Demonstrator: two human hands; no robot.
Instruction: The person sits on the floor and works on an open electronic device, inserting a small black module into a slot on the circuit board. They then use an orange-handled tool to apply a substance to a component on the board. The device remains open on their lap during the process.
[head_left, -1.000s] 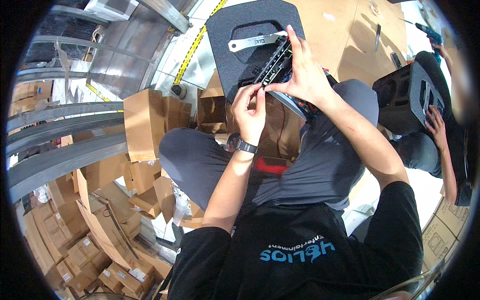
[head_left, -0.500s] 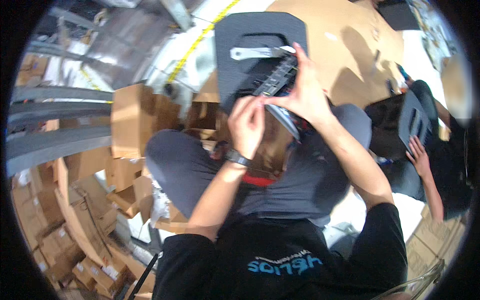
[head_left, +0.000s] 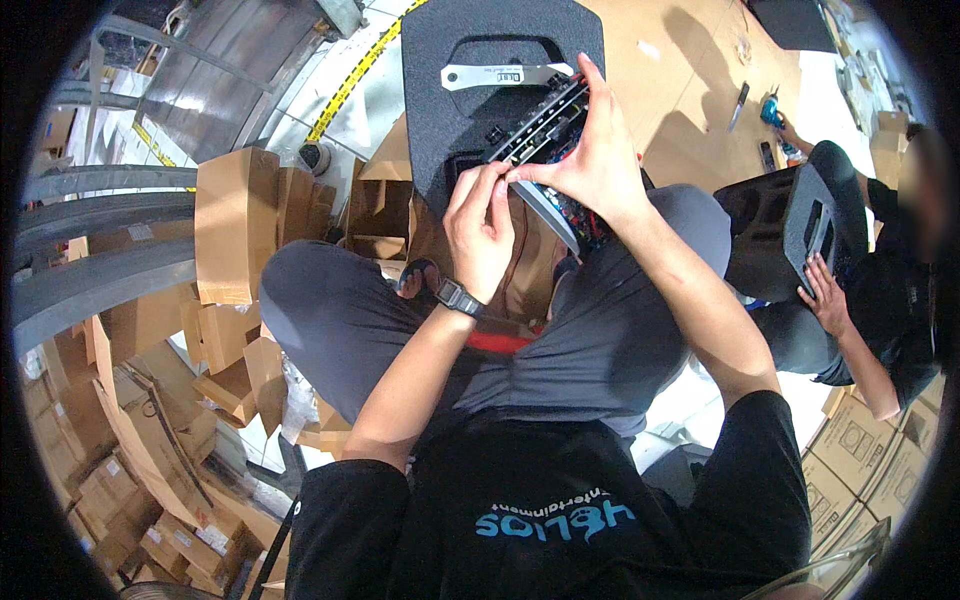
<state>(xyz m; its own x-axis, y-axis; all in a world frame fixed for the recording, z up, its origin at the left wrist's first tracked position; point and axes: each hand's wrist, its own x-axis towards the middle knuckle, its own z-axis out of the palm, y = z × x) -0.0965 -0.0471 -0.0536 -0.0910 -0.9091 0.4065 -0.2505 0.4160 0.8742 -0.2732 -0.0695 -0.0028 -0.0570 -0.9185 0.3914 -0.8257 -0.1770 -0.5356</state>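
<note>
A circuit-board module (head_left: 545, 125) with a metal edge, small parts and coloured wires stands tilted against a black textured cabinet (head_left: 425, 110) with a handle slot. My right hand (head_left: 608, 165) spans the module's edge, index finger at its upper end and thumb at its lower end. My left hand (head_left: 478, 232) pinches at that lower end, thumb and fingertips together beside the right thumb; anything small between them is hidden. Behind the module, a silver flat strip (head_left: 500, 77) lies across the handle slot.
At right, a co-worker's hand (head_left: 826, 296) rests on another black cabinet (head_left: 765, 230). A teal power drill (head_left: 771, 110) is by that person's other hand. Cardboard boxes (head_left: 237, 225) crowd the left, near grey metal rails (head_left: 110, 215). Brown cardboard (head_left: 660, 100) covers the floor ahead.
The view has shifted slightly and become sharper. Both my hands keep nearly the same grip at the module. The co-worker's hand still rests on the other cabinet.
</note>
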